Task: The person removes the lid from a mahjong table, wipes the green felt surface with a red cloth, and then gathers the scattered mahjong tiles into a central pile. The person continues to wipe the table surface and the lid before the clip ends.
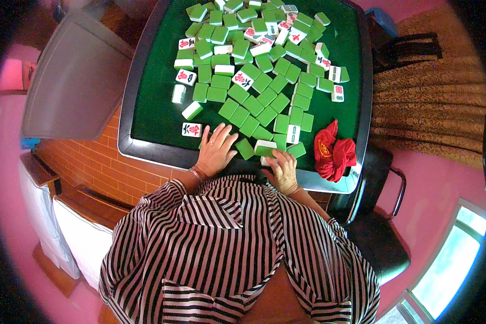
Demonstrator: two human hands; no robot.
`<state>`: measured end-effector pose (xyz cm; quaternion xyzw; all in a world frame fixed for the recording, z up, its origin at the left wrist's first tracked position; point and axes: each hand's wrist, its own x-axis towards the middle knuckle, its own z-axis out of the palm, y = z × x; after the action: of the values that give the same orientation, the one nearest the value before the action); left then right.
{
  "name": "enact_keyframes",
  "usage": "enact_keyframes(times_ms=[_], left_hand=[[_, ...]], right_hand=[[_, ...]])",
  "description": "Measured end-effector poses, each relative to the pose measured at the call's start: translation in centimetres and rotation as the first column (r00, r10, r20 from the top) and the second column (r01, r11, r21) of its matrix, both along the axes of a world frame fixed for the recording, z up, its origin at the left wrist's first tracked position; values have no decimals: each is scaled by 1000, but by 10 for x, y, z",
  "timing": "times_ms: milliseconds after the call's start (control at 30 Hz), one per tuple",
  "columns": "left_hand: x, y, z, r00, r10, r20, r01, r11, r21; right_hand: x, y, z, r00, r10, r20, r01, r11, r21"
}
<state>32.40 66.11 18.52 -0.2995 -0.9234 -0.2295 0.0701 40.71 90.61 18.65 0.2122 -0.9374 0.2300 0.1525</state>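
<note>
Many green-backed mahjong tiles (pixel 253 106) lie loosely on the green felt of a mahjong table (pixel 158 101), mostly face down. My left hand (pixel 215 150) rests palm down at the near edge, fingers spread, partly covering a green tile. Just beyond its fingertips lies a face-up character tile (pixel 192 129). My right hand (pixel 283 172) is at the near edge with curled fingers. Its fingertips are at a mostly hidden white tile (pixel 264 161) and close to a tile standing on its side (pixel 265 148); whether they grip one is unclear.
A red cloth bundle (pixel 334 152) lies at the table's near right corner. The raised dark rim (pixel 154 156) borders the felt. A black chair (pixel 374 235) stands right of me, a grey panel (pixel 79 77) left of the table, and a brown patterned curtain (pixel 425 101) hangs at right.
</note>
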Motion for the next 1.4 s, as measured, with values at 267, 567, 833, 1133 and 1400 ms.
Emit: enact_keyframes(times_ms=[267, 567, 833, 1133, 1400], left_hand=[[-31, 16, -1, 994, 101, -51, -98, 994, 47], [-6, -4, 2, 991, 132, 21, -133, 980, 150], [18, -23, -7, 999, 50, -6, -49, 992, 120], [-42, -30, 23, 955, 285, -82, -286, 958, 3], [-119, -94, -10, 858, 500, 114, -501, 865, -26]], right_hand=[[-78, -66, 21, 996, 21, 86, -22, 1000, 13], [-11, -37, -7, 996, -67, -60, 71, 995, 69], [19, 3, -8, 972, -233, 42, 229, 970, 87], [-18, 19, 7, 918, -371, -141, 396, 885, 246], [-34, 33, 13, 903, -424, 64, 371, 848, 379]])
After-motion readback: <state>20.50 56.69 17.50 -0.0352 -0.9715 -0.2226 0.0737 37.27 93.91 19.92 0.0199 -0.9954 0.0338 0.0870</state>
